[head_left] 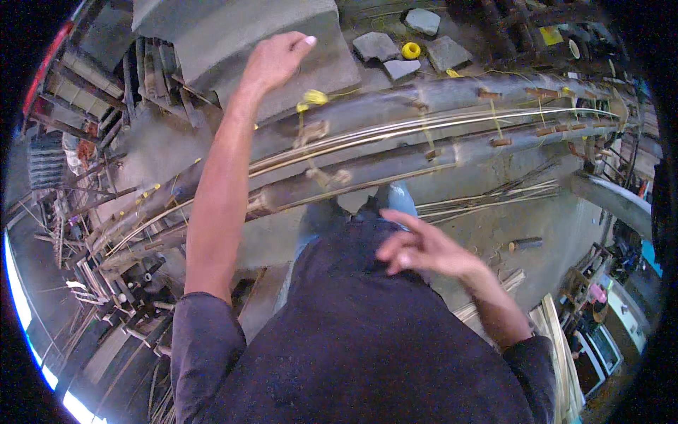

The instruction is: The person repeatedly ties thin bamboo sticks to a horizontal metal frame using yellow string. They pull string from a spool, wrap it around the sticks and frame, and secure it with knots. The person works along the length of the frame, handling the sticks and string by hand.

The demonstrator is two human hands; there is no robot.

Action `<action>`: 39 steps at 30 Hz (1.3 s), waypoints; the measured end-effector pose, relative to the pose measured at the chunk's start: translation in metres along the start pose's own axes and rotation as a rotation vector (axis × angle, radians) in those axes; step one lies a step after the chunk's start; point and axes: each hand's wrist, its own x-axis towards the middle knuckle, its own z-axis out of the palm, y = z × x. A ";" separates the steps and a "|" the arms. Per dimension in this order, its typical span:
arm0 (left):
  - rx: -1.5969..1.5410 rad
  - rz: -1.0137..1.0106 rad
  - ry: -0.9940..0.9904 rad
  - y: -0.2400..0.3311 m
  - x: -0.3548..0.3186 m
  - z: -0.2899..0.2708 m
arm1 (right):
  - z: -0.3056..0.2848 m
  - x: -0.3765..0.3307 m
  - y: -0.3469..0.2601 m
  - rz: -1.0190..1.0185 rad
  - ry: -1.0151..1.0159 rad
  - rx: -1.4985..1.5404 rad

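Observation:
My left hand (277, 59) is stretched forward over a grey slab, its fingers curled closed; what they hold, if anything, is hidden. Just below it, a bundle of yellow string (315, 97) rests at the far pole. My right hand (426, 249), slightly blurred, hovers before my dark shirt with fingers apart and nothing visible in it. Two long thick poles, the far pole (360, 113) and the near pole (395, 164), run side by side across the view. Thin pale strips (367, 136) lie lengthwise between them. Yellow ties and short brown pegs (501, 143) sit along the poles.
Past the poles stand a grey slab (212, 42), several flat stones (376, 46) and a yellow ring-shaped roll (410, 50). Thin sticks (494, 198) and a short cut piece (525, 244) lie on the floor. Wood pieces (134, 297) crowd the left.

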 end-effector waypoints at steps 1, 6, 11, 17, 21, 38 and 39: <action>-0.044 0.002 0.025 -0.006 -0.013 -0.013 | 0.007 0.033 0.031 0.147 0.013 0.299; -0.094 -0.030 -0.073 0.008 -0.122 -0.038 | 0.034 0.114 0.059 -0.322 0.351 -0.911; -0.109 0.149 0.206 -0.003 -0.192 0.036 | 0.171 0.118 -0.156 -0.573 0.045 -1.952; -0.048 0.068 0.254 0.000 -0.177 0.044 | 0.084 0.285 -0.145 -0.142 0.552 -1.897; 0.005 0.106 0.238 0.009 -0.179 0.047 | 0.020 0.283 -0.121 -0.411 0.410 -1.176; -0.976 -0.601 -0.059 -0.032 -0.045 0.043 | 0.043 0.160 0.051 -0.754 -0.057 -1.428; -1.050 -0.601 -0.055 -0.039 -0.042 0.049 | 0.050 0.142 0.026 -0.912 0.031 -1.306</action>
